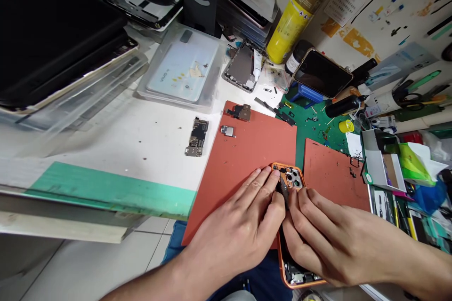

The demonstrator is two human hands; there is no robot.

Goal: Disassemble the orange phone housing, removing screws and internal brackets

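An orange phone housing (286, 278) with its inside exposed lies tilted at the front edge of a red-brown mat (254, 143). My left hand (243, 221) rests along its left side, fingertips at the top left corner, thumb bent against a small dark part (283, 189). From the right, my right hand (323, 235) reaches over the housing, its fingers pressed together at the same dark part. Camera rings show at the housing's top. What sits between my fingertips is mostly hidden.
A logic board (197, 137) lies on the white table left of the mat. Near the mat's top are a camera module (241, 112) and a small metal part (228, 130). Behind stand a yellow can (289, 28) and a propped phone (323, 74). Boxes and tools crowd the right.
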